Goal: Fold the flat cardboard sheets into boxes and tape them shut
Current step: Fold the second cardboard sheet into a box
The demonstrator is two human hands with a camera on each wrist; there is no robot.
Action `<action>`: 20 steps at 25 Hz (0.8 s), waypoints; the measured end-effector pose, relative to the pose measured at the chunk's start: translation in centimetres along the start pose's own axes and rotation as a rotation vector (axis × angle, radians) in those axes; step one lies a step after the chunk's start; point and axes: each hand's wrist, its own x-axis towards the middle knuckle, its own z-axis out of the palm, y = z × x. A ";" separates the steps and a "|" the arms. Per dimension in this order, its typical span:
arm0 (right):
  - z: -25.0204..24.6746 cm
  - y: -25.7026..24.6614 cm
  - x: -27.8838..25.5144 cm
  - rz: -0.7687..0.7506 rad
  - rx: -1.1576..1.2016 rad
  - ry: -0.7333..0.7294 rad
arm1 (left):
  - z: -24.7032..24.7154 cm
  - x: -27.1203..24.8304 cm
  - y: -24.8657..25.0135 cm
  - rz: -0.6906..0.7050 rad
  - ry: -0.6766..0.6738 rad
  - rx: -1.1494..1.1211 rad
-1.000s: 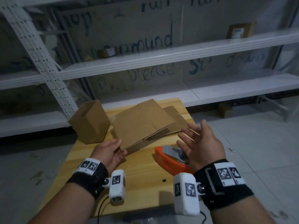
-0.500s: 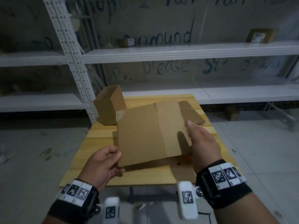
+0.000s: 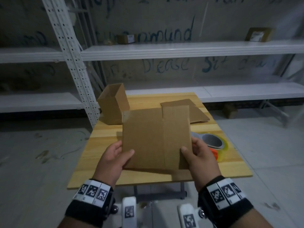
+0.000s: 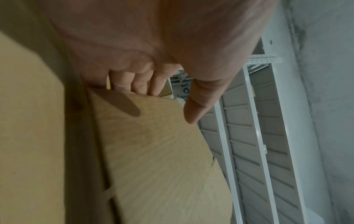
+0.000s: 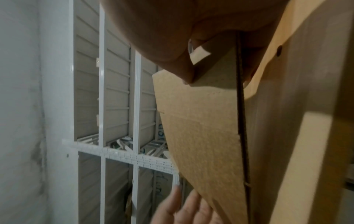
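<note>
Flat cardboard sheet (image 3: 156, 137) held up above the table (image 3: 105, 142), left hand (image 3: 113, 159) and right hand (image 3: 199, 156) each pinching a lower side edge, thumbs on front; best opened by pressing opposite creases inward evenly, keeping corners square, tape dispenser (image 3: 213, 143) within reach.

Count: 2 flat cardboard sheets, one held (image 3: 156, 137), one at the table's far right corner (image 3: 197, 114). 1 open folded box (image 3: 113, 106), far left corner. 1 tape dispenser (image 3: 213, 145), right edge. 2 small boxes on the shelf (image 3: 126, 39) (image 3: 258, 34). 2 hands: left hand (image 3: 113, 160), right hand (image 3: 199, 157).
</note>
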 end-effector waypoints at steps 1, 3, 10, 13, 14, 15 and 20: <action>0.2 0.4 0.1 -0.005 -0.026 -0.013 | -0.1 -0.2 0.0 0.019 0.022 -0.004; 0.6 0.6 0.7 -0.027 -0.077 -0.036 | 0.0 -0.6 0.2 0.052 0.049 -0.020; 1.4 -0.8 2.1 -0.193 -0.380 -0.048 | 0.4 -0.5 0.4 0.162 0.204 -0.065; 1.3 -0.6 1.8 -0.146 -0.216 -0.119 | 1.1 -1.6 0.5 0.206 0.189 -0.028; 1.2 -0.4 1.8 -0.136 -0.152 -0.145 | 1.1 -1.8 0.5 0.216 0.166 -0.004; 1.2 -0.2 1.8 -0.138 -0.115 -0.162 | 1.1 -2.1 0.5 0.226 0.142 0.024; 2.0 0.1 1.5 -0.184 -0.063 -0.247 | 1.6 -2.9 0.3 0.218 0.017 0.126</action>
